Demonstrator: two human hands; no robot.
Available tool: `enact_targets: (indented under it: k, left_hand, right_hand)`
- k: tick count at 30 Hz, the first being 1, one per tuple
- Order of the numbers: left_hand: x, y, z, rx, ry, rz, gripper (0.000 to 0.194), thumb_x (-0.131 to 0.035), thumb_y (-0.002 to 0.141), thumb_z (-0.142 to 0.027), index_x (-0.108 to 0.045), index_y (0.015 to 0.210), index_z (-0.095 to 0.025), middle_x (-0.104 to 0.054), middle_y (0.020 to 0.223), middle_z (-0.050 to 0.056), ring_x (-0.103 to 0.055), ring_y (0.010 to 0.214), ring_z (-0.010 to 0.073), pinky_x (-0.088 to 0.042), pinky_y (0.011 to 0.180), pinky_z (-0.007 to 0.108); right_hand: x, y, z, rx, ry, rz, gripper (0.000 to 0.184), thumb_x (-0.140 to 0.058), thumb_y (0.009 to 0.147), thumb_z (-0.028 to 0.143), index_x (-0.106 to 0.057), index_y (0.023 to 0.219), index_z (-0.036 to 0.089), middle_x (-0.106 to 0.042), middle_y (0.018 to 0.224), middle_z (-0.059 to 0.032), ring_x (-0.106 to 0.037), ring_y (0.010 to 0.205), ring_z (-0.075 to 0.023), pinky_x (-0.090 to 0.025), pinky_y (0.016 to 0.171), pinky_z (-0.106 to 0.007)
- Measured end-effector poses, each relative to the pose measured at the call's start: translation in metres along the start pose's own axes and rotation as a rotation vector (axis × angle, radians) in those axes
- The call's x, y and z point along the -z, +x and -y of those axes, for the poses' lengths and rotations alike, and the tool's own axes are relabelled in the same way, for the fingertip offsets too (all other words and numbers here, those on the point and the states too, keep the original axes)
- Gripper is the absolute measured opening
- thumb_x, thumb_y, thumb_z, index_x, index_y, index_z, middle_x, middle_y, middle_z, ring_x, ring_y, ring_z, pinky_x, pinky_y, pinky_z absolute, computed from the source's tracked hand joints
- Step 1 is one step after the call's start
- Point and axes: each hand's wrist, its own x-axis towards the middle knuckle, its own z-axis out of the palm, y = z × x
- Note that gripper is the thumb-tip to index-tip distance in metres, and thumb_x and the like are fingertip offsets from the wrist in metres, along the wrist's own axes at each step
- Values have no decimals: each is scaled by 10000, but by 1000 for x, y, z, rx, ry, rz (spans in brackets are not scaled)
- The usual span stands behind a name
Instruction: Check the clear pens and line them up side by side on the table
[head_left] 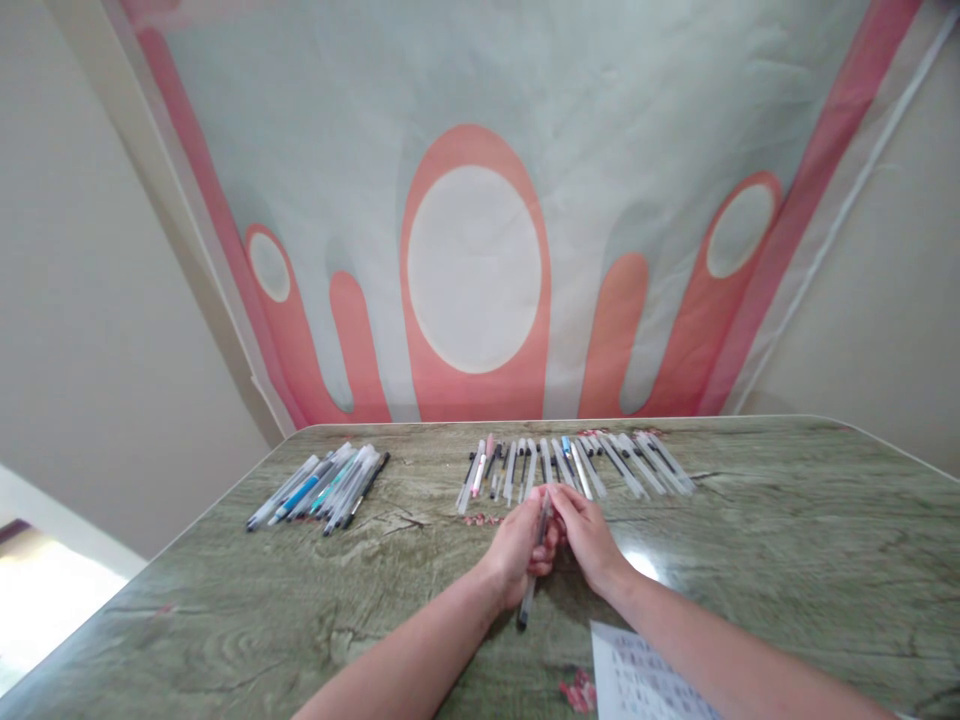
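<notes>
My left hand (511, 548) is closed around a clear pen (527, 602), whose dark end points down toward me. At the pen's upper end, my right hand (590, 535) is closed too, with thumb and fingertips pressed against it. The fingers hide the tip, so I cannot see whether a cap is on it. Just beyond my hands lies a spread row of pens (634, 465), mostly clear with dark parts, plus a few pink, white and blue ones.
A pile of pens (326, 485), some blue and teal, lies at the left on the wood-patterned table (225, 620). Under my right forearm is a sheet of paper (637, 680) with writing. Behind the table's far edge rises a pink-and-grey patterned wall covering (480, 395).
</notes>
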Motion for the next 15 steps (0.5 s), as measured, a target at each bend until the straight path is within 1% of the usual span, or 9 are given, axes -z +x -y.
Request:
enact_targets:
  k: [2, 3, 5, 7, 8, 10, 12, 14, 15]
  left_hand:
    - [3, 2, 0, -5, -25, 7, 382, -509, 707, -537, -440, 789, -170, -405, 532, -68, -202, 343, 0, -51, 356, 153]
    - [5, 3, 1, -8, -44, 10, 363, -532, 704, -510, -443, 790, -168, -402, 530, -69, -199, 345, -1, -48, 355, 151]
    - [9, 5, 1, -19, -99, 8, 338, -555, 705, -465, -455, 819, -162, -389, 526, -71, -196, 350, -2, -47, 353, 146]
    - [12, 8, 1, -27, -160, 5, 335, -562, 707, -438, -463, 863, -159, -374, 527, -74, -198, 355, -1, -49, 349, 141]
    - [14, 9, 1, -30, -181, 12, 335, -565, 708, -428, -462, 881, -161, -367, 527, -75, -198, 357, 0, -51, 347, 140]
    - [15, 12, 0, -32, -192, 41, 328, -563, 713, -421, -461, 889, -165, -357, 527, -77, -182, 354, 0, -50, 340, 142]
    - [16, 12, 0, -41, -180, 73, 318, -548, 728, -425, -464, 889, -165, -355, 531, -75, -165, 355, -1, -47, 337, 144]
    - [16, 12, 1, -55, -173, 91, 309, -529, 745, -428, -466, 889, -162, -356, 537, -72, -163, 360, -2, -50, 339, 142]
    - [17, 12, 1, -59, -176, 93, 305, -523, 752, -426, -465, 889, -160, -355, 540, -71, -166, 363, -2, -52, 341, 140]
  right_hand:
    - [-1, 0, 3, -12, 17, 13, 386, -487, 737, 525, -600, 867, 179, -510, 496, 38, -441, 416, -107, -327, 402, -220]
    - [-1, 1, 5, -17, 18, -8, 385, -500, 729, 521, -592, 881, 180, -517, 518, 37, -441, 421, -104, -323, 398, -217]
    - [-1, 5, 13, 8, 25, -93, 376, -527, 716, 503, -566, 917, 188, -516, 564, 39, -437, 443, -97, -327, 403, -208]
    - [2, 12, 29, 68, 41, -169, 351, -545, 719, 472, -535, 939, 199, -488, 575, 50, -420, 460, -87, -329, 416, -197]
    - [4, 14, 39, 96, 50, -177, 331, -541, 728, 459, -523, 937, 203, -462, 557, 58, -403, 455, -82, -319, 414, -191]
    - [9, 15, 66, 141, 34, -137, 286, -512, 752, 453, -523, 886, 201, -431, 531, 62, -373, 437, -75, -295, 402, -186]
    - [17, 4, 92, 188, -62, -24, 283, -456, 785, 454, -541, 832, 188, -447, 552, 44, -379, 447, -78, -302, 405, -193]
    - [29, -20, 109, 183, -323, 202, 294, -416, 813, 439, -568, 795, 188, -497, 572, 22, -434, 482, -94, -360, 452, -210]
    - [36, -38, 110, 191, -506, 308, 287, -407, 823, 418, -580, 776, 193, -537, 595, 6, -472, 512, -108, -380, 473, -220]
